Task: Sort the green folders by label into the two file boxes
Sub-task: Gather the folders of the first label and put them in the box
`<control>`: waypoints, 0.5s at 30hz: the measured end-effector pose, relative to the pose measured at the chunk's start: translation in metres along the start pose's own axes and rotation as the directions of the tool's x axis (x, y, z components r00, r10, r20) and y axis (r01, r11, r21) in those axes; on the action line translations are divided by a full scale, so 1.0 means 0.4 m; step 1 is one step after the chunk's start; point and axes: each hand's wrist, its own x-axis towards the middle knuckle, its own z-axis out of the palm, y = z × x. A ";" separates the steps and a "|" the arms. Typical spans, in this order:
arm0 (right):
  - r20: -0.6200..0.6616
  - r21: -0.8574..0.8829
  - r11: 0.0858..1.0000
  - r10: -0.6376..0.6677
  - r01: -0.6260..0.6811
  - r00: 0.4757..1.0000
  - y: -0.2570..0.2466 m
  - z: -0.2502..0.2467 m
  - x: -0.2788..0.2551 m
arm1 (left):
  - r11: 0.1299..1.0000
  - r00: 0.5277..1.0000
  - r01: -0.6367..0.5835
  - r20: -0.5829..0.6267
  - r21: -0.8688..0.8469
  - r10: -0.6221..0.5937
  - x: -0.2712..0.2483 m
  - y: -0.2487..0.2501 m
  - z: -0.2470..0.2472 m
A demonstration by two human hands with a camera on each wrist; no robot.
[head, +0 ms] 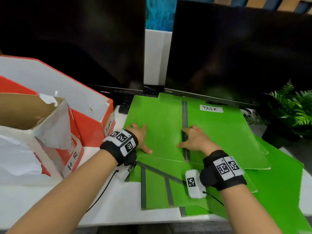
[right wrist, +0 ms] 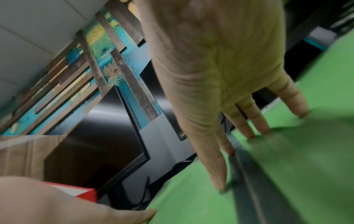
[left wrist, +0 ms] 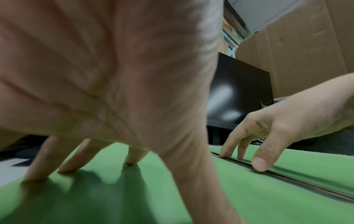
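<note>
A green folder [head: 162, 119] lies on top of a spread pile of green folders [head: 278, 183], its white label [head: 211, 108] reading TASK. My left hand [head: 141, 137] presses its straight fingers on the left half, near the folder's left edge. My right hand [head: 194, 141] rests its fingertips along the grey spine [head: 184, 115]. The left wrist view shows left fingertips [left wrist: 63, 169] on green card and the right hand [left wrist: 277, 128] touching the spine. In the right wrist view the right hand [right wrist: 220, 68] spreads over the folder [right wrist: 296, 166]. Two red-and-white file boxes stand at left: one marked TASK [head: 87, 102], one marked H.R. [head: 55, 124].
Two dark monitors [head: 72, 39] [head: 236, 53] stand close behind the folders. A black keyboard [head: 125, 103] lies partly under the pile. A potted fern [head: 292, 108] is at the right edge. The white desk [head: 118, 200] shows in front of the boxes.
</note>
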 end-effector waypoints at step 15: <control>-0.014 0.083 0.996 0.021 -0.020 1.000 0.034 -0.019 0.001 | 0.997 0.997 -0.062 0.045 0.049 0.059 -0.029 0.001 -0.021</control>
